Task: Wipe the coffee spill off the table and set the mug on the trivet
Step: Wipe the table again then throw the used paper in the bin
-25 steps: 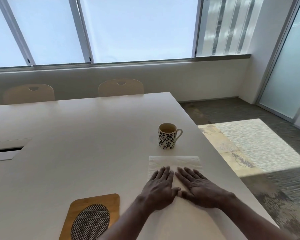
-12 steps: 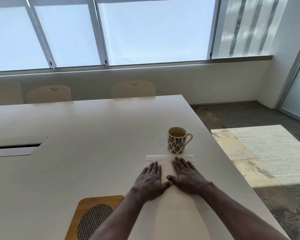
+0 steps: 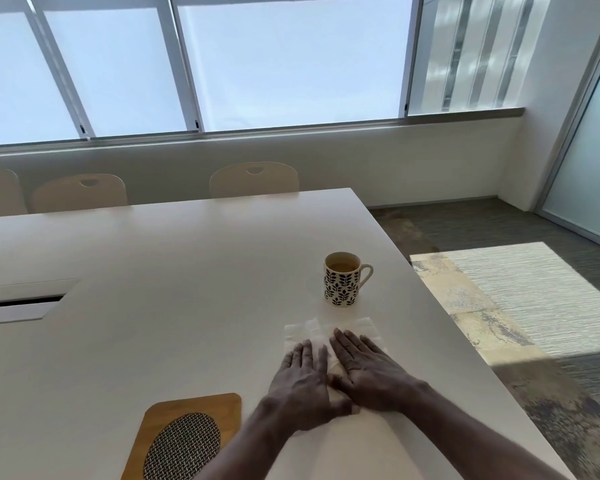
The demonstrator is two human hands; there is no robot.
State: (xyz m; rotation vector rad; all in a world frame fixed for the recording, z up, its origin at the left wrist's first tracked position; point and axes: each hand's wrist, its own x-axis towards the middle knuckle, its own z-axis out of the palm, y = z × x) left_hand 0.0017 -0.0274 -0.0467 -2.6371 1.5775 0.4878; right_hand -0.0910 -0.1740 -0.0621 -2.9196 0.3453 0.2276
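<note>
From the head camera, we see both hands lying flat on a white paper towel (image 3: 329, 332) on the table (image 3: 174, 271). The left hand (image 3: 303, 382) and the right hand (image 3: 368, 372) sit side by side, thumbs touching, fingers spread and pressed down, gripping nothing. Compared with half a second ago, the towel now looks more rumpled at its far edge and sits a little further from the mug (image 3: 342, 278), so we judge our hands are dragging it back toward us in a wiping stroke. A faint tan stain shows on the towel between our hands, which suggests the spill is soaking up; we cannot tell whether any remains underneath. The mug stands upright beyond the towel, handle to the right, untouched. The trivet (image 3: 187, 434) lies near us to the left, bare, so the mug step is not yet done.
</note>
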